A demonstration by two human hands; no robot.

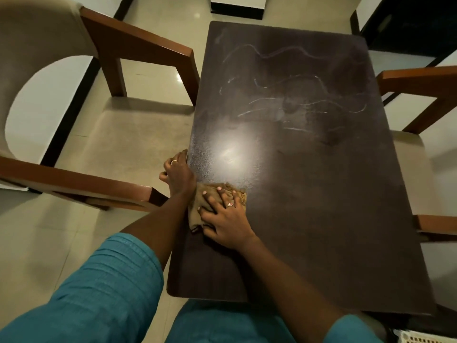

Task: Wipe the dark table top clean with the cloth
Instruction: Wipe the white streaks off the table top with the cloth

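The right hand (pixel 226 222) presses the cloth (pixel 210 201) flat with spread fingers, no grip closed on it, at the surface (pixel 321 194) edge. The left hand (pixel 178 172) cups beside the edge, open; crumbs could miss it, and far streaks (pixel 284 82) stay.

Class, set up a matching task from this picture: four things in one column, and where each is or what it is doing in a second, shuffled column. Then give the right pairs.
Things:
1. cloth
2. right hand
3. left hand
4. pale streaks

Places or states:
A. at the table's left edge
B. across the table's far half
C. pressed flat on the cloth
D. bunched on the table beneath a palm

Pairs: 1-D, 2-C, 3-A, 4-B
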